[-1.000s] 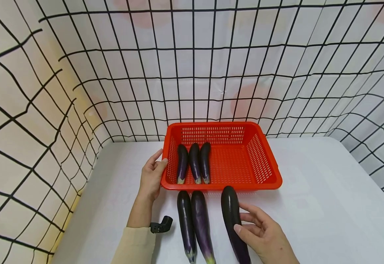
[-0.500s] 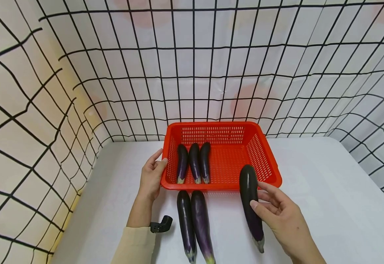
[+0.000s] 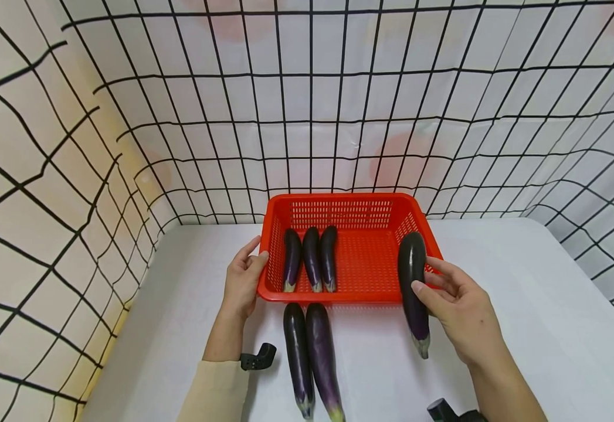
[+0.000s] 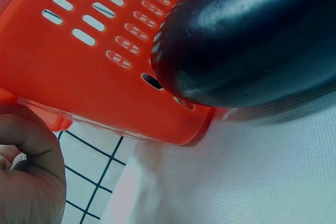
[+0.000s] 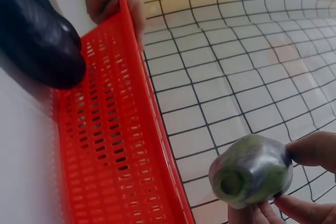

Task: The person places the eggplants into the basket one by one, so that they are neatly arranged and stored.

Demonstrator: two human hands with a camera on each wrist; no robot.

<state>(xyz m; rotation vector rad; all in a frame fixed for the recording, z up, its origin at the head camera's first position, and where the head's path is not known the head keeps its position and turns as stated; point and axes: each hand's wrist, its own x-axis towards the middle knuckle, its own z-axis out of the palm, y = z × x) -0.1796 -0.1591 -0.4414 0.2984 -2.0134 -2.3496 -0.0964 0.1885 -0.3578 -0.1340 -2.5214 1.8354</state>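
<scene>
My right hand (image 3: pixel 462 313) pinches a dark purple eggplant (image 3: pixel 411 266) between thumb and fingers, over the right front of a red plastic basket (image 3: pixel 338 297). The stem end of that eggplant (image 5: pixel 252 174) points at the camera in the right wrist view. At the basket's left rim my left hand (image 3: pixel 242 284) grips the edge, thumb on top; its far fingers are partly hidden. Three eggplants (image 3: pixel 311 258) lie side by side at the left inside the basket. Two more, one nearly black (image 3: pixel 298 357) and one more purple (image 3: pixel 322 357), lie on the table in front of it.
The basket stands on a white table (image 3: pixel 518 305). A black wire grid (image 3: pixel 359 123) rises behind the basket and along both sides. Black wrist devices sit on the left wrist (image 3: pixel 258 357) and right wrist (image 3: pixel 454 412).
My right hand has lifted the eggplant from beside the other two and carried it forward and right, over the basket's front right part. The left hand stays on the rim.
</scene>
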